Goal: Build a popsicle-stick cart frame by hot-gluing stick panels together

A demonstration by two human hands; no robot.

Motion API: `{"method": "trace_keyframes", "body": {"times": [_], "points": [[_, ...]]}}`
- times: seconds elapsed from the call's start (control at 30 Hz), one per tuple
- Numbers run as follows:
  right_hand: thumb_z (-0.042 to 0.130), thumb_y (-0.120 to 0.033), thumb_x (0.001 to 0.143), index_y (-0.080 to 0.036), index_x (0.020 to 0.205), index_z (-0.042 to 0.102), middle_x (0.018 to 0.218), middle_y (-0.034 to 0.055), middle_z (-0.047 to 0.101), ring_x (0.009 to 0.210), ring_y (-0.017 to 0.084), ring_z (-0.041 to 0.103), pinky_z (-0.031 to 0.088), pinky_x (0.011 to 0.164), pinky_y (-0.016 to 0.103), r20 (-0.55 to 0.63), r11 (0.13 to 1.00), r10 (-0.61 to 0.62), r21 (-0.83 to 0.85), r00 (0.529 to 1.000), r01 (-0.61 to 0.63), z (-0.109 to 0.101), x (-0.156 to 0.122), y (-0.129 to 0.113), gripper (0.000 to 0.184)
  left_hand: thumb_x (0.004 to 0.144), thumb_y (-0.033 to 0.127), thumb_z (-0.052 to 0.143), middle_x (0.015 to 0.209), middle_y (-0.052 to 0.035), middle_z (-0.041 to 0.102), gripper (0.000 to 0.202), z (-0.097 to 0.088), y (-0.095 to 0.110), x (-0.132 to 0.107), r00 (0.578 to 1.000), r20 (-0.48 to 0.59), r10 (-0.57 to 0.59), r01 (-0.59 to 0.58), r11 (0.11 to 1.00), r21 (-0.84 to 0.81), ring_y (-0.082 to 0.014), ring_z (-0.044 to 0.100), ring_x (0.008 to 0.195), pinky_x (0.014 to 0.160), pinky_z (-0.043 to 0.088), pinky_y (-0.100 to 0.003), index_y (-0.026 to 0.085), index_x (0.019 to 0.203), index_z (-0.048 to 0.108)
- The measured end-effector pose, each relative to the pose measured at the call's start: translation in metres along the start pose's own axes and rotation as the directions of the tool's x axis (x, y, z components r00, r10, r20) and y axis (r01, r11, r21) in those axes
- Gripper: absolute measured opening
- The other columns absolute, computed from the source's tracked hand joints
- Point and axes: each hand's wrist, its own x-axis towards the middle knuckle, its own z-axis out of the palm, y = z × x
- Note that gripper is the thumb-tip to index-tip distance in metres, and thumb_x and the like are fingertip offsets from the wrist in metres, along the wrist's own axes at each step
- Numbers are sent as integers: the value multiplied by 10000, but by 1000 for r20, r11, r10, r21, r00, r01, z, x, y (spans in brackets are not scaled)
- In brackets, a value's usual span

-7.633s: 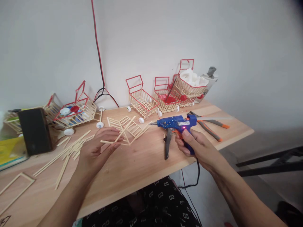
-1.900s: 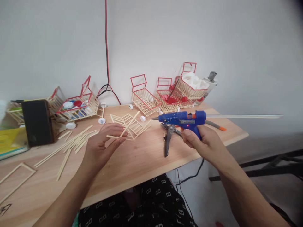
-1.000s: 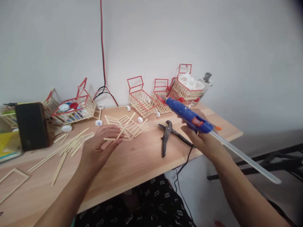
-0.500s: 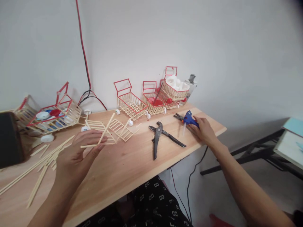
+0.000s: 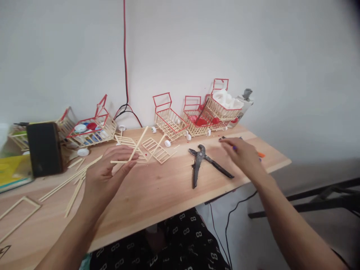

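My left hand (image 5: 109, 167) pinches a small frame of pale bamboo sticks (image 5: 138, 144) between thumb and fingers, above the table. Behind it lie ladder-like stick panels (image 5: 159, 150). My right hand (image 5: 243, 152) is over the right part of the table, its fingers pointing left and somewhat blurred. Beside and behind that hand, bits of the blue glue gun show, with an orange tip (image 5: 261, 154); the hand covers most of it, and its grip is unclear. Black-handled pliers (image 5: 200, 159) lie open between my hands.
Small stick shopping carts (image 5: 171, 122) with red handles and white wheels line the wall. A bottle (image 5: 244, 107) stands at the right. Loose sticks (image 5: 74, 183), a dark upright block (image 5: 45, 149) and a yellow item (image 5: 12, 170) are at the left. A cable (image 5: 125, 56) hangs down the wall.
The view has turned left, so the table's things sit farther right. The glue gun, plainly visible in my right hand before, is now mostly hidden behind it. My left hand still holds the stick frame.
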Motion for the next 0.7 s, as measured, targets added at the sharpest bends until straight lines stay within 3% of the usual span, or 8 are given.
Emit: {"method": "trace_keyframes", "body": {"times": [0.1,0.2,0.33,0.43,0.6,0.7], "points": [[464,-344,902,-207,861,697,859,48,716,777,184,631,438,690,285,299,985,-97,166,949,49,28,12,-63,274,860,157,612,952,28,701,171,-8,0,-8,999,8,-37,37,999,20,-180,631,1003,980,484,-388,271,973,671],[507,-253,865,-200,899,685,846,45,718,763,172,622,395,671,262,398,989,-80,148,914,22,60,16,-113,189,861,180,617,969,32,698,170,-18,-2,-19,997,4,-74,74,995,63,-180,636,993,969,493,-377,279,987,673],[531,-318,869,-235,1008,637,871,31,714,808,185,626,354,643,257,510,990,-78,140,856,7,86,10,-154,194,863,202,618,975,24,695,150,-30,-6,-32,995,-16,-101,102,992,76,-191,635,996,949,499,-386,277,979,675],[539,-332,867,-215,997,600,917,58,695,848,211,620,332,642,270,505,999,-43,32,862,31,93,3,-165,186,869,193,608,981,18,695,160,-37,-6,-37,994,-15,-106,107,992,62,-195,631,1001,956,493,-401,284,983,673],[464,-322,913,-217,952,600,918,69,668,817,208,614,334,651,277,498,989,-90,-56,863,135,85,-7,-158,176,869,203,607,985,16,704,156,-44,-3,-42,991,-15,-134,134,988,75,-203,636,1006,967,497,-419,295,979,667],[438,-355,932,-217,960,615,935,80,681,838,215,626,360,664,282,485,991,-30,-103,874,91,78,-7,-153,226,874,219,599,976,11,710,151,-47,-1,-44,991,-11,-135,135,989,67,-210,640,1005,973,494,-439,297,987,665]]}}
